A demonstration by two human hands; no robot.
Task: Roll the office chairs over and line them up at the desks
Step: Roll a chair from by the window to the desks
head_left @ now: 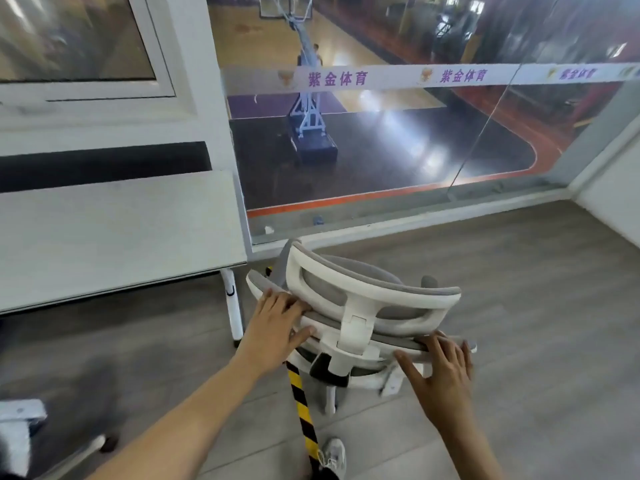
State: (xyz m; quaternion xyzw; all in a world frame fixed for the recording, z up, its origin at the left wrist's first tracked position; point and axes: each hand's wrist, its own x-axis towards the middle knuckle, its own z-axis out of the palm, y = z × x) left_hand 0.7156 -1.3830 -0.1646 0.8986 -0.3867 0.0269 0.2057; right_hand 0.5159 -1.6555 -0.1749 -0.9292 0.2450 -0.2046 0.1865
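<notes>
The chair [356, 306] sits right in front of me, the desk [114, 233] off left; my left hand [277, 320] grips its backrest, my right hand [440, 372] lies flat on it.

A white-framed, grey-cushioned chair [360, 306], a white desk [114, 233], a yellow-and-black striped floor strip [303, 403].
</notes>
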